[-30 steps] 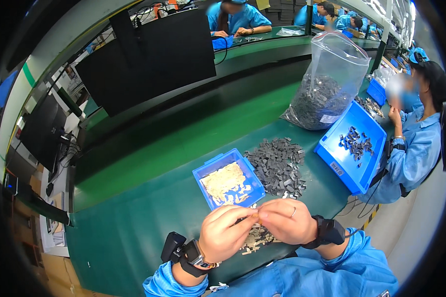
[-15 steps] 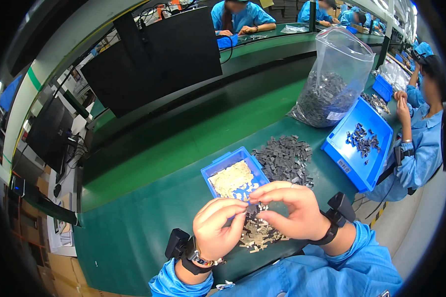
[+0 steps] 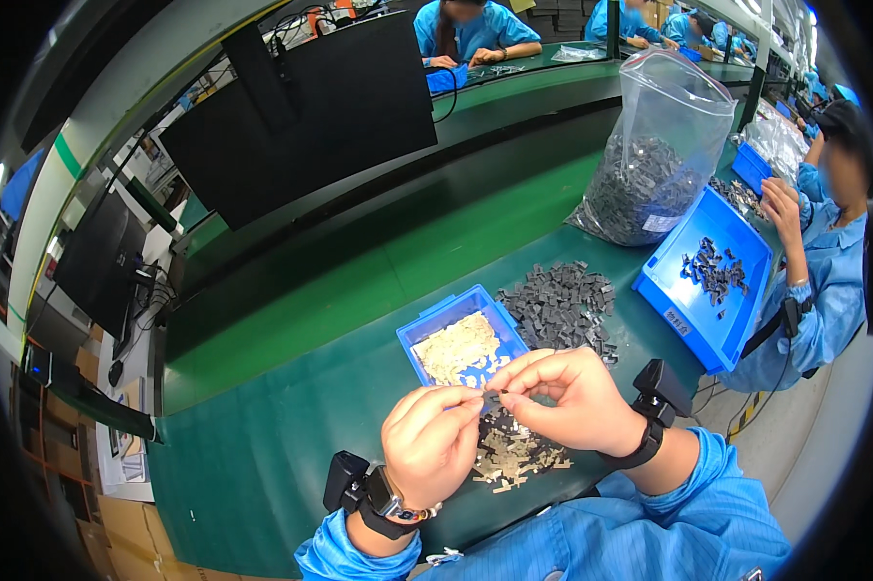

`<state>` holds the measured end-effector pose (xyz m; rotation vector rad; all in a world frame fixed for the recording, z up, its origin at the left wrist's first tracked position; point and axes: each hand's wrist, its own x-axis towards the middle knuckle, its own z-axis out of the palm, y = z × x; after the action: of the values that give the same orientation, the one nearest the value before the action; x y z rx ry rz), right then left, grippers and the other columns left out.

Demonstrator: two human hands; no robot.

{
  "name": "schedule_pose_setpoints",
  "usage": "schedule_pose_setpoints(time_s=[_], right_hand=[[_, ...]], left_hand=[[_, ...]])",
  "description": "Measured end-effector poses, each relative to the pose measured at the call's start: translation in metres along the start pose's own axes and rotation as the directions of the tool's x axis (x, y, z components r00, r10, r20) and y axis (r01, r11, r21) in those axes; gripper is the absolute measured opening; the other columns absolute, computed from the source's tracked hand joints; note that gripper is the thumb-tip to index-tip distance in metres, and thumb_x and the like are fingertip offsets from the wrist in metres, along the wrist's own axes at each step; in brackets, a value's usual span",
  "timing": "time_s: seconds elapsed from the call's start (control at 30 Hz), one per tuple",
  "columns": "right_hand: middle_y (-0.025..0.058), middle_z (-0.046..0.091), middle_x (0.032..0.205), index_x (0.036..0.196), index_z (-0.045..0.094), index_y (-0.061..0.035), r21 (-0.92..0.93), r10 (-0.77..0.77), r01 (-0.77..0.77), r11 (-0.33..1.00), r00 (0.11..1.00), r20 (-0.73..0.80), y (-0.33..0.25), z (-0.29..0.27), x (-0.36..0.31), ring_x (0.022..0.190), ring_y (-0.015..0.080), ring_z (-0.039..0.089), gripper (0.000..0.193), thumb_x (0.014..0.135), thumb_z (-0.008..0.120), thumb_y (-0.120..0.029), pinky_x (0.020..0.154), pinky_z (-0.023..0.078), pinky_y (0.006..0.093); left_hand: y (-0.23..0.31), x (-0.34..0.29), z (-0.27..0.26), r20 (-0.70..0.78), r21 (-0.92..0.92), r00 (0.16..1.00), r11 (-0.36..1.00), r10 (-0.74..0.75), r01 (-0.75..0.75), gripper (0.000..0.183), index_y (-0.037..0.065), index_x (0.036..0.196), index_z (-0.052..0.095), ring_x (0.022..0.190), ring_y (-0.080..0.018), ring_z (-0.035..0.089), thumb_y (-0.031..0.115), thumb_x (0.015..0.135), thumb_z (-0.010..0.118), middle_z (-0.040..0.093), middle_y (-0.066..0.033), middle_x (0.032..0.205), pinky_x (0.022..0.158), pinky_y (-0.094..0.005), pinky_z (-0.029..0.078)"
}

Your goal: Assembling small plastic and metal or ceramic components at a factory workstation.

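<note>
Both hands meet above the near part of the green bench, fingertips almost touching. My left hand [image 3: 429,441] is closed in a pinch, with a small dark piece [image 3: 494,396] at its fingertips. From the other side, my right hand [image 3: 582,407] pinches at the same piece with thumb and forefinger; its exact shape is mostly hidden by the fingers. Right below lies a loose heap of small beige and dark flat pieces [image 3: 516,457]. Just beyond my hands stands a small blue tray [image 3: 436,312] holding cream-coloured bits [image 3: 459,347]. Beside it spreads a pile of black pieces [image 3: 559,302].
A large clear bag of dark pieces [image 3: 640,189] stands beyond the pile. To its right, a bigger blue tray [image 3: 683,320] holds several black pieces. A co-worker [image 3: 836,266] sits at the right. A black monitor [image 3: 301,116] hangs over the far left of the bench.
My right thumb has closed in toward its forefinger, and my left fingers have drawn tighter. At the right, the co-worker's raised hands have shifted.
</note>
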<state>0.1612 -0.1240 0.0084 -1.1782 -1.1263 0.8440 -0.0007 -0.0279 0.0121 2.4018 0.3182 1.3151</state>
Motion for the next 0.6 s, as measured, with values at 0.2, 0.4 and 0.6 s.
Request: schedule_pose_setpoints(time_s=[0.2, 0.4, 0.6], right_hand=[[0.0128, 0.072, 0.097, 0.088, 0.072, 0.0033, -0.048, -0.027, 0.027, 0.999, 1.0, -0.001, -0.0045, 0.0007, 0.0004, 0.085, 0.0127, 0.068, 0.008, 0.082, 0.07, -0.001, 0.073, 0.056, 0.0256], [0.0126, 0.072, 0.096, 0.089, 0.071, 0.0038, -0.098, -0.023, 0.026, 0.995, 0.999, 0.03, -0.0076, -0.0015, 0.0019, 0.083, 0.0121, 0.067, 0.008, 0.082, 0.07, -0.002, 0.071, 0.056, 0.0252], [0.0119, 0.071, 0.093, 0.088, 0.07, 0.0053, -0.094, 0.005, 0.0, 0.996, 0.998, 0.058, -0.0071, -0.0037, 0.0032, 0.082, 0.0107, 0.067, 0.008, 0.083, 0.069, -0.001, 0.071, 0.056, 0.0246]], left_hand=[[-0.0002, 0.0008, -0.0006, 0.002, -0.001, 1.0, 1.0, -0.002, 0.002, 0.017, 0.0, 0.075, 0.063, 0.07, -0.0267, 0.068, -0.011, 0.069, 0.074, 0.069, -0.0127, 0.08, 0.061, -0.0319, 0.053], [0.0003, 0.0013, 0.0, 0.0, -0.007, 1.0, 1.0, -0.016, 0.016, 0.016, 0.0, 0.074, 0.063, 0.07, -0.0264, 0.068, -0.011, 0.069, 0.074, 0.069, -0.0126, 0.079, 0.061, -0.0317, 0.053], [0.0007, 0.0004, 0.0001, 0.01, -0.03, 0.999, 0.999, -0.044, 0.044, 0.016, 0.0, 0.074, 0.063, 0.07, -0.0263, 0.068, -0.011, 0.069, 0.074, 0.069, -0.0126, 0.08, 0.061, -0.0317, 0.053]])
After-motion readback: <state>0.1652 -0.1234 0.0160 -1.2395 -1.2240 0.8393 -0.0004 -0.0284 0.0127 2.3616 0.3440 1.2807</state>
